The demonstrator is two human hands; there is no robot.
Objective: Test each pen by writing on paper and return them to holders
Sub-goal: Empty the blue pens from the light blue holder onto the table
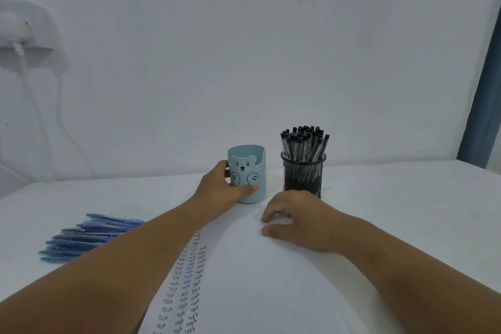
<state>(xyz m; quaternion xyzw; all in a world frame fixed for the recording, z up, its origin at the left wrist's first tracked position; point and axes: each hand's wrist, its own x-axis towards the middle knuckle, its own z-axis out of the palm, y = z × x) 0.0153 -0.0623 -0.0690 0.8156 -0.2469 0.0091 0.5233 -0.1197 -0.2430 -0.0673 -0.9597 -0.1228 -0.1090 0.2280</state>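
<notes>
The left hand [217, 184] wraps its fingers and thumb around the empty blue bear holder [248, 171] near the table's [406, 211] far edge, likely steadying it for the blue pens [89, 236] heaped toward the left edge. The right hand [301, 219] rests on the paper [257, 279], loosely curled and holding nothing, before the mesh holder [303, 173] packed with black pens [305, 141].

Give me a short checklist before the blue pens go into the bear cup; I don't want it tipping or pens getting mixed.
1. Bear cup upright: ok.
2. Left hand grips the cup: ok.
3. Right hand free to pick up pens: ok, it holds nothing and rests on the paper.
4. Blue pens together on the table: ok.
5. Mesh holder apart from the cup: ok.
6. Cup empty inside: cannot tell.
</notes>
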